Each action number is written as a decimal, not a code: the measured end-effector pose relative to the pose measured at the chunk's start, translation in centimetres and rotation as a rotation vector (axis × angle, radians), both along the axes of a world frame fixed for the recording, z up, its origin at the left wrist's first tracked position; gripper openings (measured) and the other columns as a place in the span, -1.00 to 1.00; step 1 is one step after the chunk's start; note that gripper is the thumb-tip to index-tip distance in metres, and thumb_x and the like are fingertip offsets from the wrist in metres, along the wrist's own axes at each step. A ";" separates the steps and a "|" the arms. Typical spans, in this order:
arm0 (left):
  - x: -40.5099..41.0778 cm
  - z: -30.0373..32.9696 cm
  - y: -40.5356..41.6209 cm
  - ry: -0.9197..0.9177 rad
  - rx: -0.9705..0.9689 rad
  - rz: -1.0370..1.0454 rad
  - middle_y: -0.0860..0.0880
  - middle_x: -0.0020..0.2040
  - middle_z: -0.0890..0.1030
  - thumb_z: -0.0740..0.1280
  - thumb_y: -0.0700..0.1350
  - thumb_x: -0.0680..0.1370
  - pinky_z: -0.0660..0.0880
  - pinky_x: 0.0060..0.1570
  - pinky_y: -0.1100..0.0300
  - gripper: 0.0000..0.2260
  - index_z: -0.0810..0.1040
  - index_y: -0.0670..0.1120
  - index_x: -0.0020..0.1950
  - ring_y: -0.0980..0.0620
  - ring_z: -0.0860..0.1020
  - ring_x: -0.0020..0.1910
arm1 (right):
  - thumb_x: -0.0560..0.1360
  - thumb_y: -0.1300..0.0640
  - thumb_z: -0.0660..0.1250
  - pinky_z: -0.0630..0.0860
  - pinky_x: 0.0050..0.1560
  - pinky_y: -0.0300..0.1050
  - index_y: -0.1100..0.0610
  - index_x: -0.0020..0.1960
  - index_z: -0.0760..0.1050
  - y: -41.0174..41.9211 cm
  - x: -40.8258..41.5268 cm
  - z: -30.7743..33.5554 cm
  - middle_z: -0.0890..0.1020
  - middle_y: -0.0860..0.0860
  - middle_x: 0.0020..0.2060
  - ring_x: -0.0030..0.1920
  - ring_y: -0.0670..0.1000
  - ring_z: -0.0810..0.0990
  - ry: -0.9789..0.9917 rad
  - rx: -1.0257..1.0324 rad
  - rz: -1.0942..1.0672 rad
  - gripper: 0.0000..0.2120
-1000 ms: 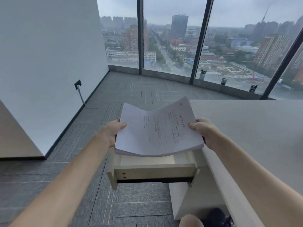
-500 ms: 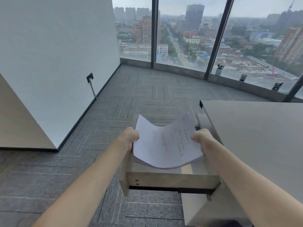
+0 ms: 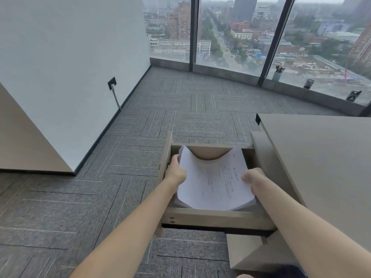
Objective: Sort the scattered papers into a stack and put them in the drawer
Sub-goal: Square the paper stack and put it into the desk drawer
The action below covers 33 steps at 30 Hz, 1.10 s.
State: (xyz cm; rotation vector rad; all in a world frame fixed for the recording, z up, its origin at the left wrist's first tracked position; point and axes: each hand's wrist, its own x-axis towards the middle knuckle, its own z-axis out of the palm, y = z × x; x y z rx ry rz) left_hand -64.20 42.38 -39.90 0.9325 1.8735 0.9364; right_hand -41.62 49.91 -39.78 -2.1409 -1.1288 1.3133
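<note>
Two hands (image 3: 215,176), one stack (image 3: 212,183), one drawer (image 3: 212,218)

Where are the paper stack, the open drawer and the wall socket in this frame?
paper stack (image 3: 212,177): head view, printed top sheet, sagging middle.
open drawer (image 3: 210,218): head view, near side panel below the stack.
wall socket (image 3: 112,83): head view, dark plate on the white wall, left.

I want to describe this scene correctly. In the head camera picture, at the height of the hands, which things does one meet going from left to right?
Grey carpet floor → left hand → paper stack → right hand → desk top. Both hands hold the stack by its side edges, inside the open drawer.
</note>
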 end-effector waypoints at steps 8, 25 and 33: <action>-0.8 -2.8 0.8 -0.015 -0.114 -0.009 -0.16 0.42 0.43 0.12 -0.32 0.49 0.46 0.29 -0.08 -0.39 0.18 -0.09 0.55 -0.19 0.44 0.34 | 0.60 0.29 0.27 0.40 0.36 0.16 0.35 0.36 0.41 -0.1 -0.2 0.0 0.52 0.24 0.27 0.32 0.29 0.47 0.098 -0.033 -0.047 -0.65; -1.0 -3.7 2.3 -0.006 -0.258 -0.031 -0.12 0.55 0.27 0.44 0.02 0.46 0.25 0.47 -0.05 -0.15 0.04 -0.16 0.60 -0.13 0.28 0.50 | 0.66 0.15 0.23 0.24 0.45 0.13 0.30 0.55 0.23 -0.6 0.4 -1.5 0.31 0.20 0.52 0.51 0.24 0.27 0.076 -0.035 0.019 -0.49; -0.1 -2.7 1.8 0.066 -0.265 -0.071 -0.14 0.61 0.08 0.35 -0.04 0.57 0.15 0.51 0.00 -0.15 -0.19 -0.17 0.62 -0.15 0.12 0.57 | 0.65 0.18 0.23 0.34 0.39 0.09 0.33 0.47 0.32 -1.1 0.1 -0.5 0.45 0.22 0.41 0.41 0.22 0.41 -0.017 -0.010 0.079 -0.57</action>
